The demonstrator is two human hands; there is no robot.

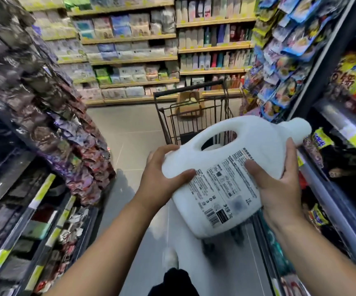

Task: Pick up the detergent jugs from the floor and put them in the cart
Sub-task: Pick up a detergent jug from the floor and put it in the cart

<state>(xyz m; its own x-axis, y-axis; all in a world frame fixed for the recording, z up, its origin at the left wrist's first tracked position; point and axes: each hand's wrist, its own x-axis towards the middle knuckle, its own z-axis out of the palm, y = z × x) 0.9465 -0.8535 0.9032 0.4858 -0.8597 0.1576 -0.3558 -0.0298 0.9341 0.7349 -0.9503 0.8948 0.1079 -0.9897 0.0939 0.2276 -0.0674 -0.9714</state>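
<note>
Jug: large white plastic detergent jug (226,167) tilting, cap pointing right, printed label facing up.
Left hand (162,169): gripping its base.
Right hand (279,184): clasping its shoulder.
Cart: black wire shopping cart (192,112) standing just beyond.

The white plastic detergent jug (226,167) is showing a black-printed label — the black wire cart (191,112) is carrying a tan bag (191,104).

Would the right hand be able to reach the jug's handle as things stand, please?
Probably yes: the handle is bare and uncovered, but the right hand is gripping the jug and would have to let go.
</note>
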